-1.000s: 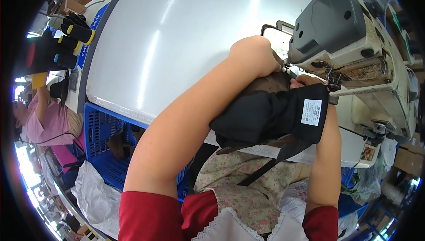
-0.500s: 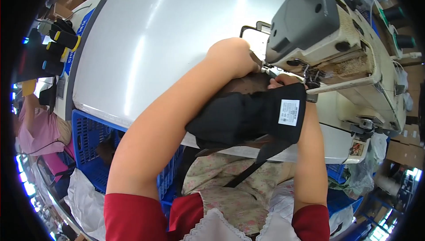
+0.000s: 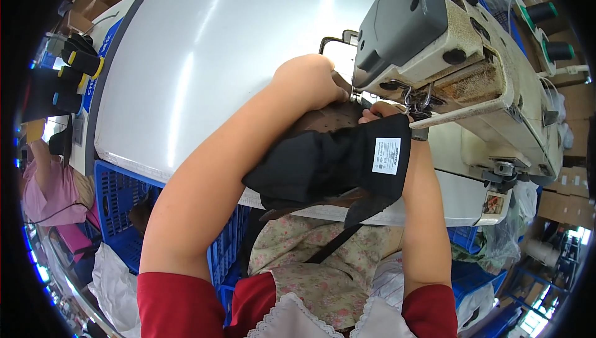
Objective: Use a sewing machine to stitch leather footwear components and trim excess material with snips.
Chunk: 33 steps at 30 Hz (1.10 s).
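A sewn piece of black fabric [image 3: 310,167] and brown material [image 3: 329,121], with a white label [image 3: 386,155], lies bunched at the front of the sewing machine [image 3: 428,34]. Curled over the brown part beside the needle area is my left hand [image 3: 305,81], its fingers closed on the material. From under the black fabric my right hand [image 3: 383,111] reaches up on the other side, fingertips bent against the piece near the presser foot. Most of that hand is hidden by the fabric and the machine's bar. The piece's lower flaps hang over the table edge towards my lap.
The white tabletop [image 3: 248,21] stretches left and away from the machine. Blue crates [image 3: 121,204] stand below its left edge. Thread cones [image 3: 541,12] sit at the far right, others [image 3: 85,63] at the left. A person in pink [image 3: 56,189] sits at the left.
The whole view has shifted slightly, so the table, machine and arms appear a little further left. Both hands keep their hold on the piece beside the needle, with little visible movement.
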### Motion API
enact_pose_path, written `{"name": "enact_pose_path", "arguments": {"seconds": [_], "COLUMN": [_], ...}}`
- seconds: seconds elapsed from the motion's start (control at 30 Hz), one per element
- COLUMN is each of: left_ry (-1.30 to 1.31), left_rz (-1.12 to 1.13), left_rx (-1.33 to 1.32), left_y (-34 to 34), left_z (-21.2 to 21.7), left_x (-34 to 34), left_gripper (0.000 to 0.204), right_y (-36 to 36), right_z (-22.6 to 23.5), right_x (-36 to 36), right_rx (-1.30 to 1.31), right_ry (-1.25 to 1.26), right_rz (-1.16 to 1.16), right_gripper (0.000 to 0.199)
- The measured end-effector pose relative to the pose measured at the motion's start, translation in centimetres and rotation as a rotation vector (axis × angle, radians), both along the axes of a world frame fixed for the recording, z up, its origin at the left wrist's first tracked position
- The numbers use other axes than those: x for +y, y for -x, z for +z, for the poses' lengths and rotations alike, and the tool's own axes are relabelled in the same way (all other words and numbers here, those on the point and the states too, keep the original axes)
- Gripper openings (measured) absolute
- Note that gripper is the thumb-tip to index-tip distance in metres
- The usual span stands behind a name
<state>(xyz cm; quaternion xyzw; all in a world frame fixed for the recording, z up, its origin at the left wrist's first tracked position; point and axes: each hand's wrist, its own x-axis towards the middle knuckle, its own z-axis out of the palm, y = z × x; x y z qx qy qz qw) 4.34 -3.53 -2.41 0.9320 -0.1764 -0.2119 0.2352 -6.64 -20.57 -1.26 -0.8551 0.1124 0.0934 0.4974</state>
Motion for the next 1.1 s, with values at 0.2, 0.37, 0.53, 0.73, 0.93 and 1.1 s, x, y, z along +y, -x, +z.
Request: {"name": "enact_pose_path", "arguments": {"seconds": [0.2, 0.37, 0.53, 0.73, 0.93, 1.1], "left_ry": [-0.101, -0.118, -0.100, -0.082, -0.087, -0.091], "left_rz": [0.001, 0.014, 0.007, -0.006, -0.007, -0.012], "left_rx": [0.104, 0.092, 0.077, 0.072, 0.078, 0.078], "left_y": [-0.1, -0.1, -0.1, -0.2, -0.2, -0.2], "left_z": [1.2, 1.2, 1.1, 0.6, 0.6, 0.7], "left_x": [-0.5, -0.5, -0.4, -0.2, -0.4, -0.3], "left_gripper": [0.039, 0.040, 0.039, 0.039, 0.039, 0.039], "right_y": [-0.1, 0.0, -0.6, -0.1, 0.1, 0.3], "right_z": [-2.4, -2.6, -2.8, -4.0, -1.9, -1.2], "right_x": [-1.4, -1.2, -1.3, -1.6, -0.7, -0.7], "right_rx": [-0.200, -0.234, -0.135, -0.118, -0.094, 0.004], "right_ry": [0.281, 0.304, 0.288, 0.042, 0.076, -0.244], "right_rz": [0.207, 0.191, 0.163, 0.066, 0.095, 0.014], "right_gripper": [0.018, 0.017, 0.018, 0.019, 0.018, 0.021]}}
